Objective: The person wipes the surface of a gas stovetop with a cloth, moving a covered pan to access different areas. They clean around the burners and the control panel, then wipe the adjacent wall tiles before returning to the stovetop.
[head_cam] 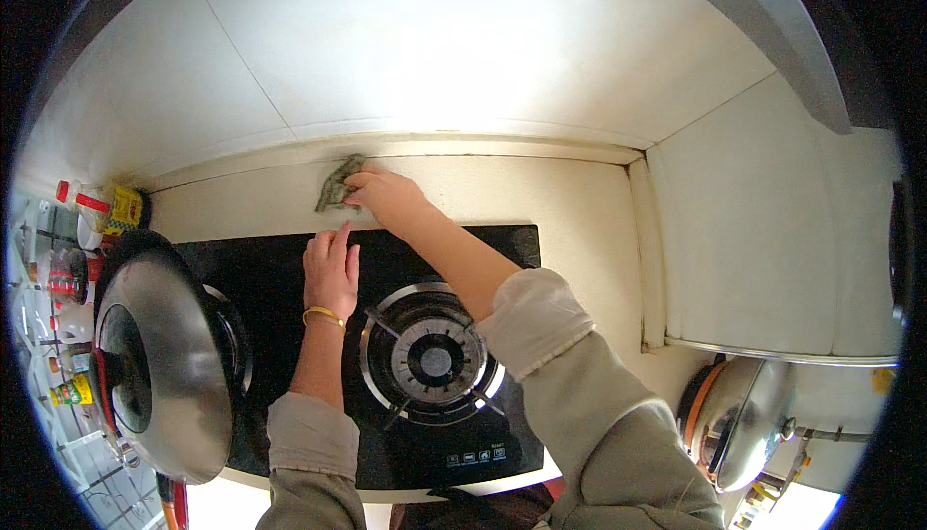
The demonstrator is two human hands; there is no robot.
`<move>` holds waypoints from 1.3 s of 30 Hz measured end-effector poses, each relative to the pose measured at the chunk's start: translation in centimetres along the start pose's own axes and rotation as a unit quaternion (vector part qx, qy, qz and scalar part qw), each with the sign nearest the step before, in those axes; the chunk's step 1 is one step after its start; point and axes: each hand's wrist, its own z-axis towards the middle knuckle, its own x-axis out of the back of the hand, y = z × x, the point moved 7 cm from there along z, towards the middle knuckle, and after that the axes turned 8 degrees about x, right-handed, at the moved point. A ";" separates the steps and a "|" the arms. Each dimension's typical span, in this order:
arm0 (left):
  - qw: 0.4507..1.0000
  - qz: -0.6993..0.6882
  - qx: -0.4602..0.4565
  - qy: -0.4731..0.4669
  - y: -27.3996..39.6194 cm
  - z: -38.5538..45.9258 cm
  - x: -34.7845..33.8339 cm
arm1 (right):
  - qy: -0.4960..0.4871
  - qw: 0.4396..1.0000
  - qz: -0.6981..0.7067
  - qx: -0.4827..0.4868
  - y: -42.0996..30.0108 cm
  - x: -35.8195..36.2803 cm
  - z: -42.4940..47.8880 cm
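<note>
My right hand [391,197] presses a grey-green cloth [334,188] against the cream countertop [239,200], in the strip between the black glass gas cooktop [279,356] and the back wall. Part of the cloth is hidden under the fingers. Just below it, my left hand [331,273] is over the rear edge of the cooktop, holding nothing. Its index finger points toward the wall and the thumb stands a little apart. A gold bracelet [324,316] circles the left wrist. Below my right forearm sits a gas burner [434,361] with a metal pan support.
A wok with a domed metal lid [185,356] covers the left burner. Bottles and jars, including a yellow-labelled jar [124,210], line the far left. A white wall panel [746,226] bounds the right. Another lidded pan [746,414] is at the lower right. A range hood edge [782,30] curves overhead.
</note>
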 end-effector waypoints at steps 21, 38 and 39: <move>0.998 0.005 0.046 -0.036 0.3 0.4 -0.2 | 0.023 0.993 0.041 0.107 0.0 0.4 -3.9; 1.000 0.014 0.015 -0.012 1.3 0.3 -0.2 | -0.103 0.941 -0.250 -0.203 10.2 10.1 -20.5; 0.999 0.021 0.023 -0.020 1.1 0.1 -0.4 | -0.101 0.936 -0.197 -0.276 10.4 10.6 -21.7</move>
